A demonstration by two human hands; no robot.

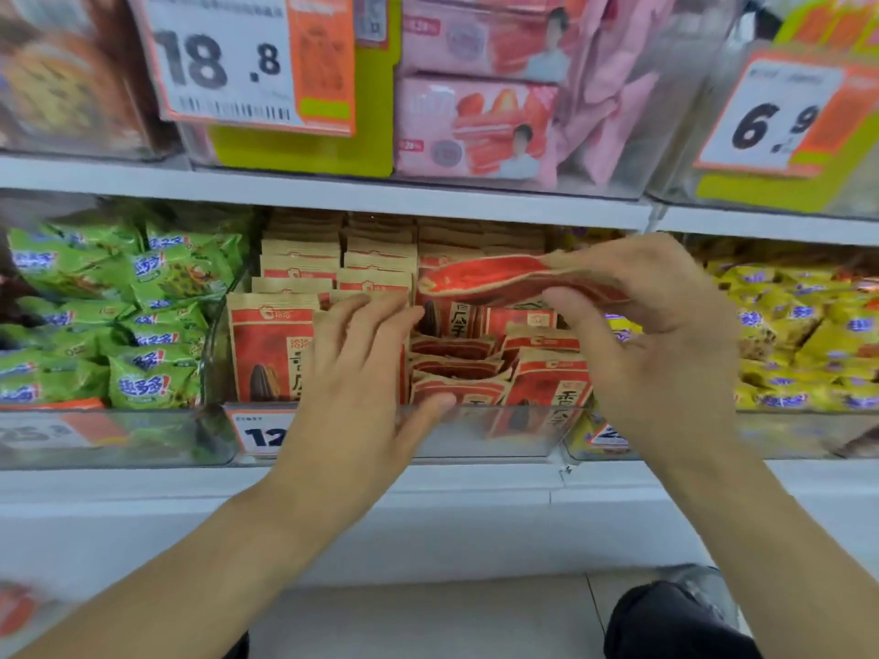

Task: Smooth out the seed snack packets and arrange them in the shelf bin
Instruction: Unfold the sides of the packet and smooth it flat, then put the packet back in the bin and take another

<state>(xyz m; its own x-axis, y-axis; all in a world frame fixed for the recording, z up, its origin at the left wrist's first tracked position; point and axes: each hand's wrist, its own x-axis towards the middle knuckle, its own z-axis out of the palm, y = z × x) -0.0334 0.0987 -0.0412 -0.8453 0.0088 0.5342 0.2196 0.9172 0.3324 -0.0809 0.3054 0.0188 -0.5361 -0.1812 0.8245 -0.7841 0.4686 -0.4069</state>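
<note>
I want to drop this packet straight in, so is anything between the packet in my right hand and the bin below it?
Yes. Slumped seed packets fill the bin under the held packet, and the left hand reaches in beside them.

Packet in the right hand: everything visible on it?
The packet is a red and tan paper-look pouch, held flat-ish and roughly horizontal above the clear shelf bin. The right hand pinches its right end, thumb underneath; its free left end sags slightly. The left hand does not touch it. Print is blurred.
</note>
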